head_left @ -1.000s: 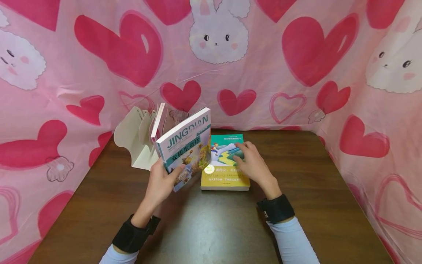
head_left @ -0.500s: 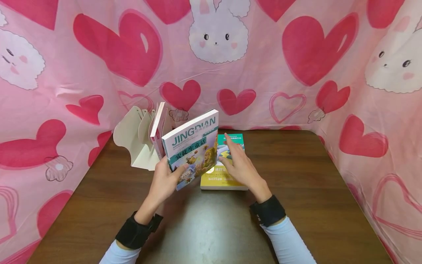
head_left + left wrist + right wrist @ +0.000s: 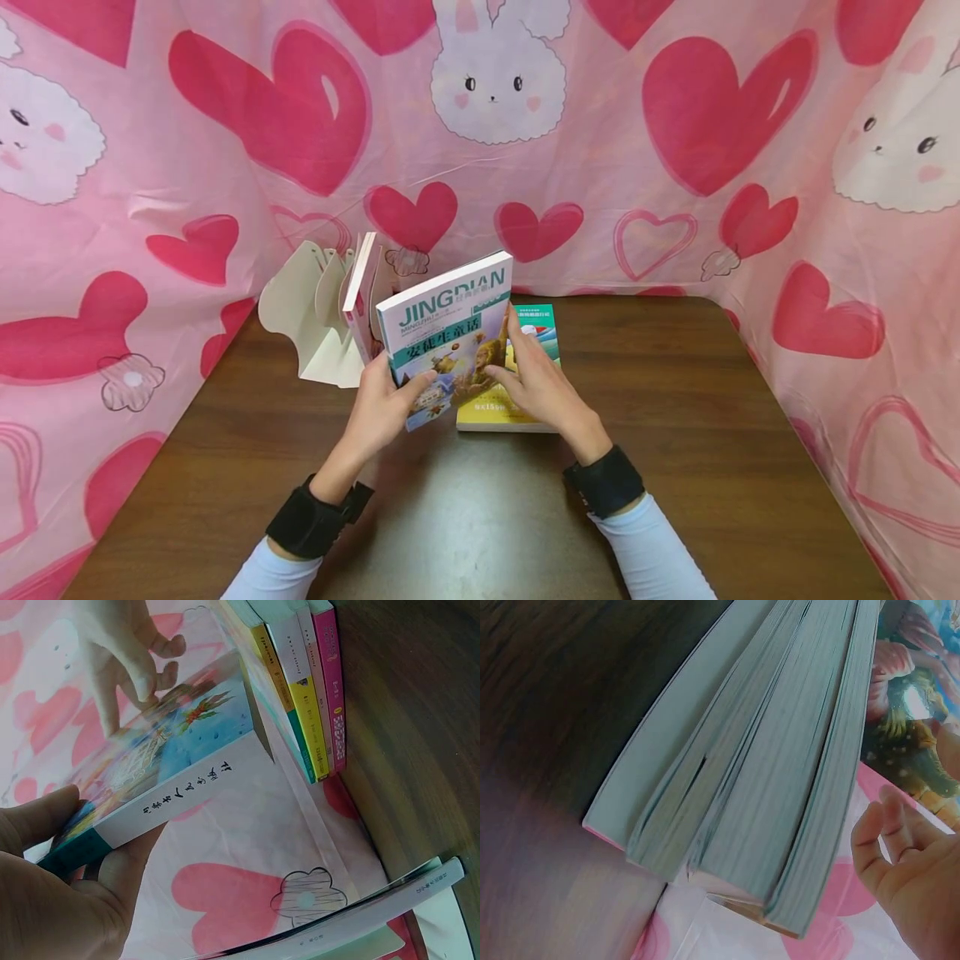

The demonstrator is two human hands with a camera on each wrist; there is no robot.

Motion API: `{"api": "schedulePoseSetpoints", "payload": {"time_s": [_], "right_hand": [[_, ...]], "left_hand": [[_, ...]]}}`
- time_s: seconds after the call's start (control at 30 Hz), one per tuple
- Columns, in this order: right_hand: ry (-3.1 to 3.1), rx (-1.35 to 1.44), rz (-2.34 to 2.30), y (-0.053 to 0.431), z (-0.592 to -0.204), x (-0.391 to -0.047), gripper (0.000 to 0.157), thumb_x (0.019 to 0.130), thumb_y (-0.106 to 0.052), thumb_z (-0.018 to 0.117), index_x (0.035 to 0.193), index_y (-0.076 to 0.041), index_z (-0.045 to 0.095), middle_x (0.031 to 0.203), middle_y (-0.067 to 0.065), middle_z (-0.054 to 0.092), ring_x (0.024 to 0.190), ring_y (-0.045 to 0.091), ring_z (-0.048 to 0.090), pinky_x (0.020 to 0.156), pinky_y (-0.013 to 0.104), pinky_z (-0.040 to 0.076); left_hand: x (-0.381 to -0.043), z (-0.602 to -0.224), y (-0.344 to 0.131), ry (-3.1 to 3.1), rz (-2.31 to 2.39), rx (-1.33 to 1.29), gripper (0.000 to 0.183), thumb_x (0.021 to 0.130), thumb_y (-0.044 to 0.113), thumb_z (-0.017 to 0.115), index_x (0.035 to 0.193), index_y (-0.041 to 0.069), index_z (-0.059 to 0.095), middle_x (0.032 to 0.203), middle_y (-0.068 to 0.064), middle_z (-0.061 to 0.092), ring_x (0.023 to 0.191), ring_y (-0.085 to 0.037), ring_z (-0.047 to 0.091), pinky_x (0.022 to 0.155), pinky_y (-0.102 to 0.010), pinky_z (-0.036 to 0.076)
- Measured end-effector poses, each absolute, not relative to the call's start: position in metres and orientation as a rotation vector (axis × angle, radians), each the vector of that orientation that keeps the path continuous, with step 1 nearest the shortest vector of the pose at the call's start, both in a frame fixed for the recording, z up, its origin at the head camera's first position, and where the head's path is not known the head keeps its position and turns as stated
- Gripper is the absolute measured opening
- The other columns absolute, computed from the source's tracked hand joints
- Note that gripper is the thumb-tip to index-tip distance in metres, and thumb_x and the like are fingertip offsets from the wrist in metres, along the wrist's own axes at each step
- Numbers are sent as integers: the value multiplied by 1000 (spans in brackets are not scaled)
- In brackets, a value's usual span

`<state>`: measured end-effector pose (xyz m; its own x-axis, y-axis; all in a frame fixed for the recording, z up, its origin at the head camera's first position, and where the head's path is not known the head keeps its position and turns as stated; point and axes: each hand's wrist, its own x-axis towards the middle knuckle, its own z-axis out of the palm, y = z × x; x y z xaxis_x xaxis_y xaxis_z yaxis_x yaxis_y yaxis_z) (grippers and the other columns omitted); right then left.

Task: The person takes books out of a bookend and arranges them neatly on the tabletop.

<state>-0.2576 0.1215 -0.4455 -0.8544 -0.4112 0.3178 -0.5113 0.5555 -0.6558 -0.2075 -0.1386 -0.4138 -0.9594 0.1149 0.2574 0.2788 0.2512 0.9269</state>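
My left hand (image 3: 378, 408) grips a paperback book (image 3: 457, 325) by its lower left side, thumb on the front cover. The cover has "JINGDIAN" lettering in teal above a colourful picture, and the book is held tilted above the table. My right hand (image 3: 543, 387) is at the book's right edge, thumb over the cover and index finger along the edge. The left wrist view shows its other fingers (image 3: 169, 673) bent beside the book; how firmly they hold it is hard to tell. A stack of books (image 3: 536, 333), green and yellow on top, lies behind, partly hidden.
A cream book rack (image 3: 318, 333) stands at the back left of the wooden table (image 3: 675, 500), with an upright book (image 3: 360, 275) in it. The stack's several spines (image 3: 311, 690) show in the left wrist view. A pink heart-print cloth (image 3: 600, 150) encloses the table's back and sides.
My left hand has carried the book a little to the right and turned its cover more toward me. My right hand has moved left from above the stack to the book's edge.
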Motion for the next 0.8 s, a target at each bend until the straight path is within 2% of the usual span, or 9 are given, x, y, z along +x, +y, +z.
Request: {"api": "schedulePoseSetpoints", "payload": {"time_s": [0.1, 0.27, 0.53, 0.67, 0.8], "right_hand": [[-2671, 787, 1198, 122, -445, -257, 113, 98, -19, 77, 168, -30, -11, 163, 11, 39, 138, 27, 46, 116, 50, 40], [-2650, 794, 1208, 122, -446, -258, 113, 98, -18, 76, 168, -30, -12, 166, 11, 35, 147, 25, 39, 120, 49, 35], [-2659, 733, 1202, 120, -447, -258, 117, 96, -18, 79, 169, -26, -12, 167, 14, 33, 149, 29, 39, 119, 51, 36], [-2664, 719, 1194, 119, -447, -258, 116, 95, -20, 80, 169, -26, -10, 163, 14, 39, 140, 28, 48, 115, 51, 42], [-2667, 710, 1183, 119, -448, -258, 116, 96, -23, 80, 169, -27, -10, 155, 13, 48, 115, 25, 59, 99, 46, 55]], "left_hand": [[-210, -414, -139, -2361, -1827, -382, 52, 98, 2, 73, 147, 5, 56, 135, -16, 68, 114, -37, 70, 92, -61, 57], [-214, -414, -140, -2355, -1870, -366, 54, 97, 2, 74, 147, 6, 53, 137, -16, 67, 116, -37, 69, 94, -61, 55], [-217, -416, -137, -2287, -1912, -320, 66, 96, 0, 75, 152, 11, 42, 142, -13, 62, 123, -34, 65, 100, -61, 52], [-217, -417, -136, -2279, -1912, -244, 66, 95, 1, 76, 150, 8, 40, 140, -15, 63, 122, -35, 65, 101, -61, 52], [-218, -420, -133, -2241, -1933, -147, 58, 94, 2, 77, 142, 3, 43, 134, -17, 67, 116, -35, 68, 98, -56, 55]]}}
